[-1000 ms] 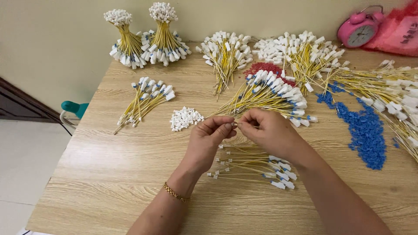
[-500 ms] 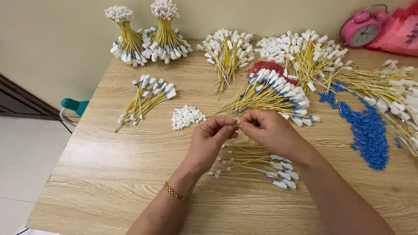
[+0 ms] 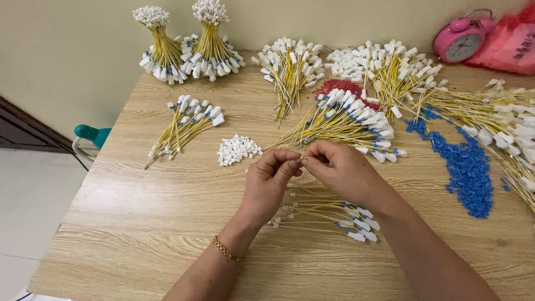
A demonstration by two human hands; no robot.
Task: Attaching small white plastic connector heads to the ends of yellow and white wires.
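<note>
The pale wood-grain surface [image 3: 139,223] spreads under everything I have out. Along its right side runs my biggest heap, a long spread of thin yellow wires with white plastic end caps [image 3: 496,120], and beside it lies a scatter of small blue plastic pieces [image 3: 465,167]. In the middle sits a fanned bundle of yellow wires with blue-and-white ends [image 3: 345,120], partly over a small patch of red pieces [image 3: 337,86]. At the back stand two upright tied sheaves of yellow wires topped with white caps [image 3: 184,47], and a pink round alarm clock [image 3: 461,40] is at the far right. Just below my hands lies a flat little bundle of yellow wires [image 3: 326,214]. To the left is a small pile of loose white plastic caps [image 3: 237,149]. My left hand [image 3: 267,184] and right hand [image 3: 340,167] meet above the surface, fingers of both pinched together on one tiny piece [image 3: 300,160], too small to make out.
</note>
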